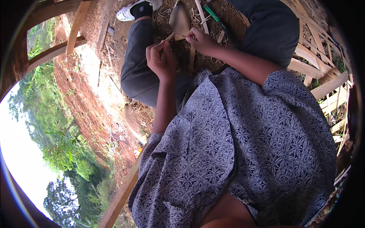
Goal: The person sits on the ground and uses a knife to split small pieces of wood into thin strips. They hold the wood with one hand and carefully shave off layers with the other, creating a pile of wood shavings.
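My left hand (161, 59) is closed around a thin pale bamboo strip (170, 37), thumb up, above my grey trouser leg (138, 72). Just right of it, my right hand (201, 40) grips the other end of the strip's area, together with a grey, blurred, blade-like object (179, 19) that sticks up from the fingers. The two hands are a short gap apart, and the strip bridges them. Whether the right hand holds the blade or only the strip is unclear. My patterned blue-grey shirt (247, 144) fills the lower middle of the view.
Flat bamboo slats (323, 76) lie piled at the right. A green-handled tool (211, 13) and loose strips rest on straw near my white shoe (131, 11). Wooden beams (76, 26) and a plank (121, 193) border a red earth slope (87, 98) with trees below.
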`<state>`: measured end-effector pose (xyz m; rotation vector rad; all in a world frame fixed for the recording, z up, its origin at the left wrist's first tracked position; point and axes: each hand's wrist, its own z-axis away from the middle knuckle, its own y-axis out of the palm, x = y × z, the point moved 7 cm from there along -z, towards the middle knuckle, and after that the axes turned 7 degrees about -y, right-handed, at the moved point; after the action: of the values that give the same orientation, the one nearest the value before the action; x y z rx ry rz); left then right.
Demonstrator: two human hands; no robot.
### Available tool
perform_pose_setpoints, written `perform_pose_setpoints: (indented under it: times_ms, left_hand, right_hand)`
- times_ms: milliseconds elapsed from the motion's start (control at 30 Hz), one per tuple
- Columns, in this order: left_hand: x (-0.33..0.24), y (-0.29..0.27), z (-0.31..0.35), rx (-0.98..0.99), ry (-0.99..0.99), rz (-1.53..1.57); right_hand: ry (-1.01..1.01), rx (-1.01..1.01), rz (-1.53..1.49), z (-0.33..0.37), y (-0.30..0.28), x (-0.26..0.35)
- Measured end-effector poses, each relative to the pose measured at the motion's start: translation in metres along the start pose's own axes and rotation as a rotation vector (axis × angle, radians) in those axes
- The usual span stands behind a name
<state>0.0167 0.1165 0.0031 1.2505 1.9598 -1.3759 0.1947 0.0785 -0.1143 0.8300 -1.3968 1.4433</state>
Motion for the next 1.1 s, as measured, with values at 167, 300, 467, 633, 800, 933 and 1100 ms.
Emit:
perform_pose_setpoints:
  times_ms: [167,300,467,633,800,933,1100]
  left_hand:
    - [-0.01,-0.009,-0.005,-0.019,0.009,-0.017]
    - [-0.014,0.0,-0.004,-0.006,0.018,0.021]
    - [-0.017,-0.007,-0.004,-0.013,0.012,-0.026]
    - [-0.009,-0.008,-0.015,-0.064,0.036,-0.062]
    - [0.008,-0.022,-0.025,-0.06,0.064,-0.174]
    - [0.013,-0.03,-0.03,-0.024,0.052,-0.198]
    - [0.005,-0.028,-0.032,-0.009,0.087,-0.155]
  right_hand:
    - [-0.045,0.064,-0.058,0.018,-0.004,0.053]
    - [0.158,0.047,0.056,0.013,-0.009,0.005]
    - [-0.028,0.047,-0.113,0.026,0.003,0.05]
    - [0.06,0.092,0.137,-0.012,-0.005,-0.014]
    - [0.151,0.198,-0.053,-0.014,0.005,-0.026]
    - [0.117,0.232,-0.061,-0.003,-0.003,0.007]
    - [-0.09,0.183,0.026,-0.002,-0.006,0.044]
